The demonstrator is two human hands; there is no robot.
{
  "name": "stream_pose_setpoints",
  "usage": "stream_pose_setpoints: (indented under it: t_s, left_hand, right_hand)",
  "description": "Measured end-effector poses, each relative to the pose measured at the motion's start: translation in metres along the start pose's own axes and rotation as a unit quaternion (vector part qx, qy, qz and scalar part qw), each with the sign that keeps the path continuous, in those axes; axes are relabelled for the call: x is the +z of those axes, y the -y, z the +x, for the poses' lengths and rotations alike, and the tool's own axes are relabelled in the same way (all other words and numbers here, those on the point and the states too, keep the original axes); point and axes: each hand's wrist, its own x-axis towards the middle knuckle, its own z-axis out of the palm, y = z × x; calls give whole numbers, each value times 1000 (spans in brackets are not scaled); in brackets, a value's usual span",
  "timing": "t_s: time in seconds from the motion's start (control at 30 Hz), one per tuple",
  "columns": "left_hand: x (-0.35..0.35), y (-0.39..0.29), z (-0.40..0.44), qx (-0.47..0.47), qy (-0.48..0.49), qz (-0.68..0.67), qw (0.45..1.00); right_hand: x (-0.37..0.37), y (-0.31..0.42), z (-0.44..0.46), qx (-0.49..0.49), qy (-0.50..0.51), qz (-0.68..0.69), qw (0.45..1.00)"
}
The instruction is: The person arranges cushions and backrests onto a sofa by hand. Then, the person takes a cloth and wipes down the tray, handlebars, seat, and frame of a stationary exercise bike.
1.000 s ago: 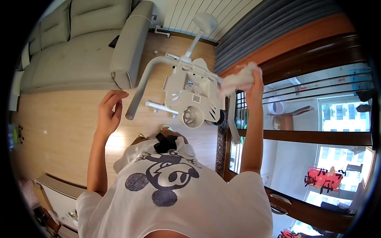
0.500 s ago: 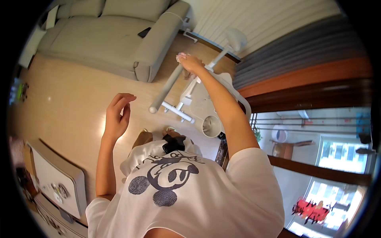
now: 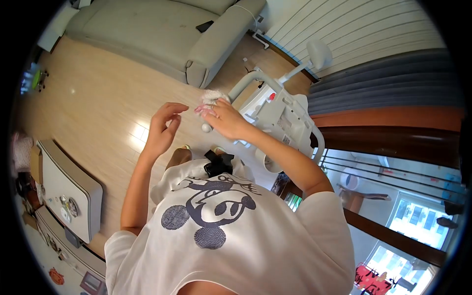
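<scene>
Presently, right hand (image 3: 223,119): fingers closed on cloth (image 3: 213,96) along bar (image 3: 242,86), near its end.
Left hand (image 3: 163,127): empty, thumb spread.

Dark object (image 3: 204,26) on grey sofa (image 3: 132,37)

The person's 2 arms reach forward. The left forearm (image 3: 138,189) extends ahead, ending in a left hand (image 3: 163,129) with fingers loosely bent toward the right and thumb apart beneath them. The right forearm (image 3: 278,153) slants across the front of the body; the right hand (image 3: 227,120) bends its fingers in a grip, back upward. The 2 hands stay near, not touching.
</scene>
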Motion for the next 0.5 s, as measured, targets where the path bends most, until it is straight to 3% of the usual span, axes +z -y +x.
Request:
stream_pose_setpoints:
  t_s: [0.1, 0.2, 0.27, 0.33, 0.37, 0.5]
  left_hand:
    - [17, -7, 10, -119, 91, -118, 982]
    - [31, -11, 23, -247, 137, -335, 899]
    - [35, -36, 31, -209, 151, -247, 934]
    - [37, -42, 44, -126, 204, -131, 962]
    - [43, -50, 50, -89, 197, -140, 966]
    - [63, -45, 86, -11, 207, -101, 973]
  right_hand:
    - [9, 25, -24, 14, -68, 28, 997]
    - [-2, 51, -37, 81, -109, 285, 949]
    - [-4, 49, -44, 86, -163, 398, 899]
    - [-12, 53, -56, 93, -203, 540, 811]
    - [-15, 52, -63, 93, -191, 610, 763]
    - [-20, 40, -81, 32, -240, 664, 708]
